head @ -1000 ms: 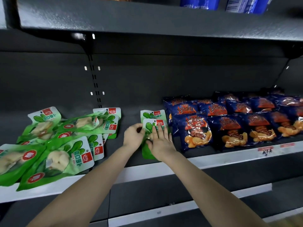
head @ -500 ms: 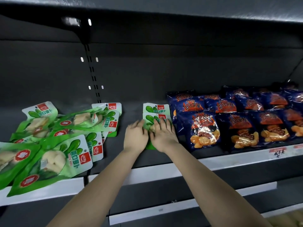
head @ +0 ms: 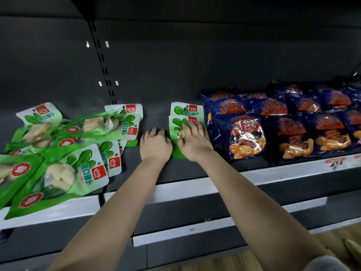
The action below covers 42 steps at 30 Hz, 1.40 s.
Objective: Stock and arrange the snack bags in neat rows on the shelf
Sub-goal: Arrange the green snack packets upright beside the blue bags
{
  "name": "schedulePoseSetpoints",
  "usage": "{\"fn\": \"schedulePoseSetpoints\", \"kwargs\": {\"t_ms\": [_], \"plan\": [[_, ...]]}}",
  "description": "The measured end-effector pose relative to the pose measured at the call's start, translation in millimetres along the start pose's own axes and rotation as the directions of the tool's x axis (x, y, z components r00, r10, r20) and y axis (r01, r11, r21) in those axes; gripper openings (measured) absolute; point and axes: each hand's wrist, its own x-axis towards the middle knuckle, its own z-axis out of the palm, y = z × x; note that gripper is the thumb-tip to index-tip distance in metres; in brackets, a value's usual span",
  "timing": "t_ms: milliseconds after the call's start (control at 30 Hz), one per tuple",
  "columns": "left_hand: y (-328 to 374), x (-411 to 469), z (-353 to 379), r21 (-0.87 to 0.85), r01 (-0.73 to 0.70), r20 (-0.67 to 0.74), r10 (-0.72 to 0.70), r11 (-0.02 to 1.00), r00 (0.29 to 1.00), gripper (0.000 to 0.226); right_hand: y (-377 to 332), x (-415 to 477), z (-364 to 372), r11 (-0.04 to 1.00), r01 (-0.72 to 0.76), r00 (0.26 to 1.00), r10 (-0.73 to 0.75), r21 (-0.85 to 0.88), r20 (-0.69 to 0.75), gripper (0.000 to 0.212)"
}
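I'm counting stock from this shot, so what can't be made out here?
Head view only:
1. Front green bag: lower half under the right hand.
2. Left hand: fingertips curled under, touch on that bag unclear.
3. Green pile: cut by left edge, overlapping.
4. Blue bags: back rows dark, cut by right edge.
5. Price tag: print blurred.

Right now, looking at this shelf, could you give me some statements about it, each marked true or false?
1. The right hand lies flat on the front green bag. True.
2. The blue bags sit left of it. False: they sit to its right.
3. The green pile at far left forms a neat row. False: those bags overlap at mixed angles.
4. A second green bag lies behind the front one. True.
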Motion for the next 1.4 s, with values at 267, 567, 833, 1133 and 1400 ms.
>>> {"fn": "schedulePoseSetpoints", "kwargs": {"t_ms": [267, 567, 833, 1133, 1400], "plan": [[1, -3, -3, -0.002, 0.003, 0.031, -0.003, 1.0, 1.0, 0.047, -26, 7, 3, 0.99, -0.12, 0.992, 0.117, -0.076, -0.045, 0.063], [0, -2, -1, -0.022, 0.01, 0.01, -0.01, 1.0, 1.0, 0.046, -17, 9, 6, 0.999, -0.049, 0.996, 0.047, -0.025, -0.081, 0.058], [-1, -2, -2, -0.027, 0.009, 0.011, -0.009, 1.0, 1.0, 0.047, -17, 11, 0, 0.999, -0.047, 0.996, 0.047, -0.001, -0.069, 0.048], [-2, -5, -5, -0.046, 0.004, 0.014, -0.003, 0.999, 1.0, 0.047, -18, 10, 7, 0.999, 0.018, 0.987, -0.012, 0.036, -0.157, 0.054], [-2, -1, -2, -0.046, 0.023, -0.01, -0.023, 0.999, 1.0, 0.046, -20, 14, 12, 0.997, 0.074, 0.984, -0.068, 0.029, -0.166, 0.048]]}}
